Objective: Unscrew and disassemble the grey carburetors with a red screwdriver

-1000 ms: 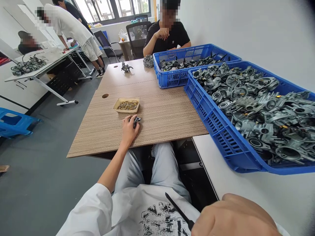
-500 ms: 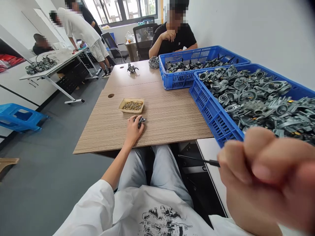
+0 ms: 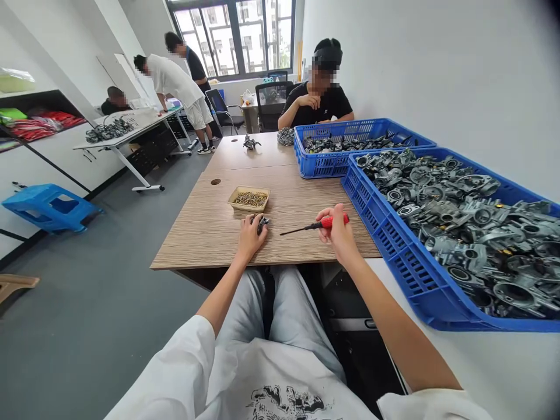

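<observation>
My left hand (image 3: 251,237) is closed over a small dark metal part (image 3: 262,224) resting on the wood-grain table (image 3: 210,233); my fingers cover much of it. In my right hand (image 3: 340,234) is a screwdriver with a red and black handle (image 3: 331,221). Its thin dark shaft points left, the tip a short way to the right of the metal part and apart from it. Just beyond my left hand stands a cream tray (image 3: 233,204) filled with small brass-coloured screw-like pieces.
Two blue crates (image 3: 389,245) heaped with grey metal castings (image 3: 476,221) line the right side. Another metal part (image 3: 251,143) and a grey wire-like bundle (image 3: 286,136) lie farther back. A person in black (image 3: 321,105) sits across the table. A blue stool (image 3: 52,204) stands left.
My right hand has come down from close to the camera to over the table with the screwdriver. My left hand stays on the metal part; the view has tilted up.
</observation>
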Action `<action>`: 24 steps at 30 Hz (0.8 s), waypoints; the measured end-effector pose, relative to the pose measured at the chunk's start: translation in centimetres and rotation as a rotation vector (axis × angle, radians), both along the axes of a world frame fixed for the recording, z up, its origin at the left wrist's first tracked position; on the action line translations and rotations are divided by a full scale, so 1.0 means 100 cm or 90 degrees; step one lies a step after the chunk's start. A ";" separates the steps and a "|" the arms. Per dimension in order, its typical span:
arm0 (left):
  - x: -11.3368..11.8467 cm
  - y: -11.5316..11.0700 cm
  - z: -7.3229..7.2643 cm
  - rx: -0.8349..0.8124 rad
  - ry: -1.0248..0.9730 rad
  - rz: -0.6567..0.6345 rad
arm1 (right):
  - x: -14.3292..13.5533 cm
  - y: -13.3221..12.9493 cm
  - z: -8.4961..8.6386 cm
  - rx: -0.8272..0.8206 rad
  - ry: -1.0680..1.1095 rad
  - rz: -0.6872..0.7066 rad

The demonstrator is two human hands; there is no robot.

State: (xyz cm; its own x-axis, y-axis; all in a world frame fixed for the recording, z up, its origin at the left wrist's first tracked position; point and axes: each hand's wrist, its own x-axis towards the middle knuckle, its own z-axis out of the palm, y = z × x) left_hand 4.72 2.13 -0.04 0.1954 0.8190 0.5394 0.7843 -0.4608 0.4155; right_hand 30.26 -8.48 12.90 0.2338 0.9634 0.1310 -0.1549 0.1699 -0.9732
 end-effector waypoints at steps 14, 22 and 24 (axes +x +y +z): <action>-0.001 0.004 -0.006 0.020 0.005 -0.015 | 0.006 0.033 -0.106 -0.156 0.021 0.113; 0.000 0.008 -0.006 -0.008 -0.008 -0.033 | 0.018 0.034 -0.117 -0.182 -0.009 0.226; 0.000 0.008 -0.006 -0.013 -0.016 -0.035 | 0.020 0.033 -0.118 -0.193 -0.020 0.246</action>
